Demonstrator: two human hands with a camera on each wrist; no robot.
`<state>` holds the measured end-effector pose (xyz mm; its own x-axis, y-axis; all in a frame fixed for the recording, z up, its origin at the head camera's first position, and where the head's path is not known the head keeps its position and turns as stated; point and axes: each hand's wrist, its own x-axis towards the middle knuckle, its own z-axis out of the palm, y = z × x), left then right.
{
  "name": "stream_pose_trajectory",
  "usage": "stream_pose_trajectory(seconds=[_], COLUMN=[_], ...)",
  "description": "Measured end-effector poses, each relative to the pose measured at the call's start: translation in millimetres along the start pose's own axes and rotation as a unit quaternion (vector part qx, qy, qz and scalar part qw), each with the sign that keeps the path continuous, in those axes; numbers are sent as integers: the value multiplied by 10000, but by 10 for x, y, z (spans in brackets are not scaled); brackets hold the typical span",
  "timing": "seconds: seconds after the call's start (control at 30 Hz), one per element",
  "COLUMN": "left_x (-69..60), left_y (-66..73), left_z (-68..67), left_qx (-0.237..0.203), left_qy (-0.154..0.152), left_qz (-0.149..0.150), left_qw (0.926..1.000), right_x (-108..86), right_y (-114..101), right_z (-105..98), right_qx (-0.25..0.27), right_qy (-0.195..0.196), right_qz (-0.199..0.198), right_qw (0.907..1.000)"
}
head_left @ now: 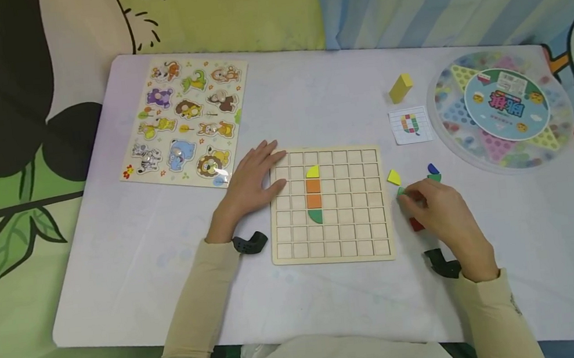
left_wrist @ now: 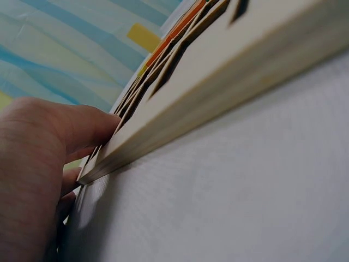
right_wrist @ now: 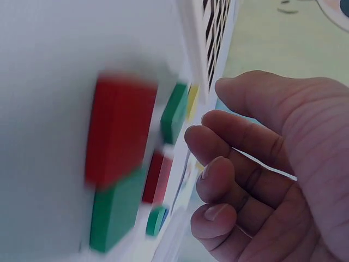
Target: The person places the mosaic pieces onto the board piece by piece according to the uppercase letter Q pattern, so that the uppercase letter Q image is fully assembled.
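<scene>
The flat, pale wooden board with square holes (head_left: 344, 200) lies on the white table (head_left: 117, 267). The left hand (head_left: 251, 178) is spread, touching the board's left edge. A yellow curved piece (head_left: 312, 171), two orange square pieces (head_left: 314, 200) and a green curved piece (head_left: 315, 217) sit in the board. Right of the board, the right hand (head_left: 439, 209) is loosely bent, thumb and fingers apart, near red blocks (right_wrist: 120, 131); I see nothing in it. It may be best to pinch one block's sides, check the white picture card (head_left: 412, 138) right of the board, and hold the board steady.
</scene>
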<state>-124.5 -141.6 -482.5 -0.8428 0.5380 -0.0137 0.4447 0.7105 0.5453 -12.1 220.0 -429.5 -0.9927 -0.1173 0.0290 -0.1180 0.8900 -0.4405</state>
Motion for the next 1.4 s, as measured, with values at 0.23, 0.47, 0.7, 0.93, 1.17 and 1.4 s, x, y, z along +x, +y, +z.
stream_pose_trajectory(seconds=[0.23, 0.47, 0.7, 0.93, 1.17, 1.4], left_x=[4, -3, -4, -5, -2, -1], left_y=[-2, -8, -15, -8, -14, -13], left_z=[-4, -1, 7, 5, 15, 14], left_qx=[-31, -2, -37, -118, -73, -74], left_qy=[36, 2, 26, 59, 50, 39], left_qz=[49, 20, 15, 16, -11, -21], left_qw=[10000, 10000, 10000, 9999, 10000, 10000], right_x=[-24, -45, -33, 27, 70, 95], right_y=[151, 236, 262, 258, 271, 288], right_z=[-113, -130, -148, -189, -210, -211], right_qx=[-137, -274, -275, -244, -233, -278], right_qy=[-397, -702, -1041, -1639, -1817, -1700], right_qz=[804, 1080, 1109, 1295, 1340, 1126], right_qw=[9959, 9913, 9880, 9776, 9739, 9786])
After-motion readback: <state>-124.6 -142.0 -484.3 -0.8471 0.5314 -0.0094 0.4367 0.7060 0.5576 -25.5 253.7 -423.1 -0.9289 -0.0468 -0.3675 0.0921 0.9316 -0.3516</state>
